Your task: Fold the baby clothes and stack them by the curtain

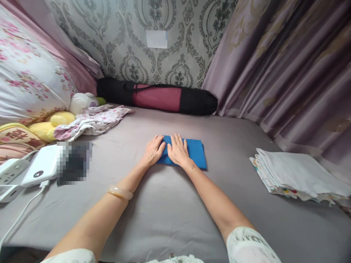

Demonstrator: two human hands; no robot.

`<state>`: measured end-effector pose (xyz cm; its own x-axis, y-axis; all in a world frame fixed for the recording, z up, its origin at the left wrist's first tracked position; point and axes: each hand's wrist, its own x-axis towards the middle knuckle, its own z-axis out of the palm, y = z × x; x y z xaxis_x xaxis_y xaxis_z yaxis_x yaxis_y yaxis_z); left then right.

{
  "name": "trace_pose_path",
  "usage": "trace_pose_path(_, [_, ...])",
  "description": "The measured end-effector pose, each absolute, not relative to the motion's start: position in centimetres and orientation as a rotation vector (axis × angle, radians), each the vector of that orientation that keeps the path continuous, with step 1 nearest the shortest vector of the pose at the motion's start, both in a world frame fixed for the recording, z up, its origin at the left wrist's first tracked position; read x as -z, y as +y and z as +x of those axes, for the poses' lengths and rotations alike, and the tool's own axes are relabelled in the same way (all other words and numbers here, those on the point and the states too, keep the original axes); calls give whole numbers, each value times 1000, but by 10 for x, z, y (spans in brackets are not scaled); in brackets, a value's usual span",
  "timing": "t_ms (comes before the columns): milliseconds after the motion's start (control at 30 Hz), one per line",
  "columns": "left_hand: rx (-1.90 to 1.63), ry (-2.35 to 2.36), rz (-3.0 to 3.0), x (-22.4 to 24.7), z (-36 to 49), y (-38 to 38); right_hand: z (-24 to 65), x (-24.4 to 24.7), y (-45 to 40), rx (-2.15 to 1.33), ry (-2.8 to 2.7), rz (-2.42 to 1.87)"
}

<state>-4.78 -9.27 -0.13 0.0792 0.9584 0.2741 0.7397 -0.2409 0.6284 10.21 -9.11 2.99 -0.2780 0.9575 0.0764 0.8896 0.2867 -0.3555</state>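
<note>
A folded blue cloth [196,153] lies flat on the grey sheet [164,204], near the middle of the view. My left hand [154,149] rests at the cloth's left edge, palm down, its fingers pointing away from me. On the left half of the cloth's top lies my right hand [178,149], flat with its fingers extended. The two thumbs are close to each other. Neither hand grips anything. What is under the palms is hidden.
A stack of folded white cloths [298,173] lies at the right. Along the wall is a long black and red bag [157,98]. A patterned cloth [95,120], a yellow plush [45,129], a white power bank [42,164] and a power strip [12,171] are at the left.
</note>
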Motion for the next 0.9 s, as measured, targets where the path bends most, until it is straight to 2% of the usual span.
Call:
trace_pose_path(233, [-548,1681,2304,-1,-43,-98,120,-17,-93,-329,-2405,-1743])
trace_pose_path(500, [-432,1717,2326,-1,-43,-96,123,-26,-89,-419,-2383,-1790])
trace_pose_path(667, [-403,1711,2334,-3,-42,-96,156,-28,-91,-144,-2261,-1933])
trace_pose_path(900, [-363,1727,2336,-5,-39,-97,181,-11,-93,-130,-2267,-2052])
